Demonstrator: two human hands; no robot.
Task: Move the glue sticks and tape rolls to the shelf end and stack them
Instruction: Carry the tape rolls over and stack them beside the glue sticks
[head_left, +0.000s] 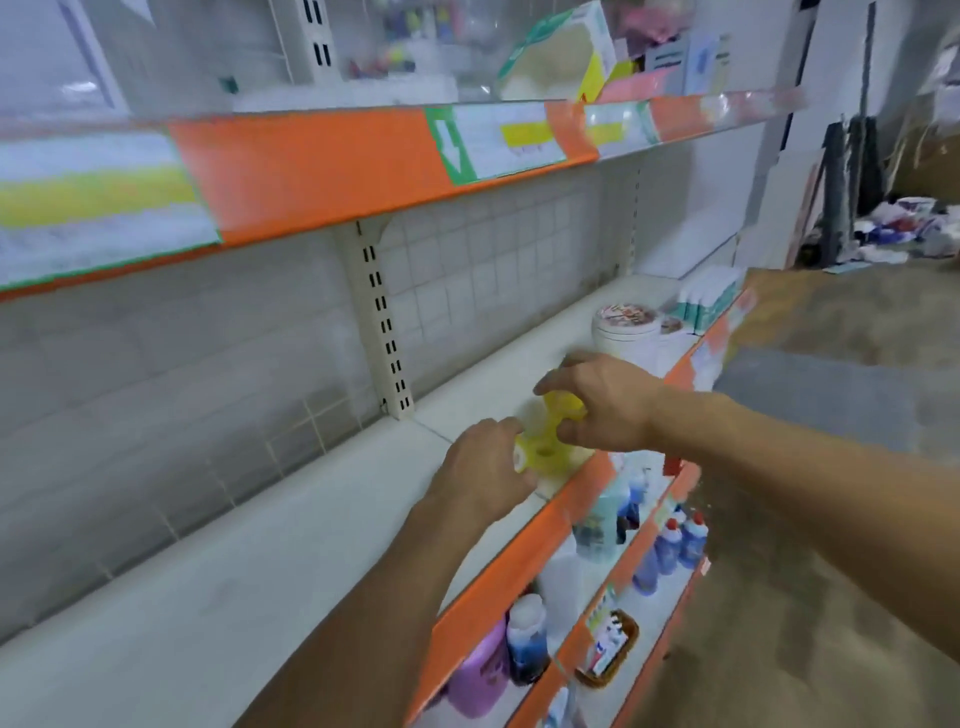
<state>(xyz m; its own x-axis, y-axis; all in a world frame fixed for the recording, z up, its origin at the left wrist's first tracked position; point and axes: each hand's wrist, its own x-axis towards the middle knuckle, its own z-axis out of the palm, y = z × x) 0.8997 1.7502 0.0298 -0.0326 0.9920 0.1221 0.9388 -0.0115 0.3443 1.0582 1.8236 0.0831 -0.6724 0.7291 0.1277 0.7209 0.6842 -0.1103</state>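
Observation:
Yellowish tape rolls (545, 451) sit near the front edge of the white shelf (218, 587). My left hand (483, 470) grips the nearer rolls from the left. My right hand (605, 400) curls over the upper yellow roll (563, 402) from the right, with fingers on top and thumb below. The picture is blurred, so how many rolls there are is unclear. I see no glue sticks that I can make out.
A white tub (626, 332) and small white-green boxes (706, 301) stand further along the shelf to the right. The shelf above (322, 166) has an orange front strip with labels. Lower shelves hold bottles (675, 545) and a purple jug (480, 670).

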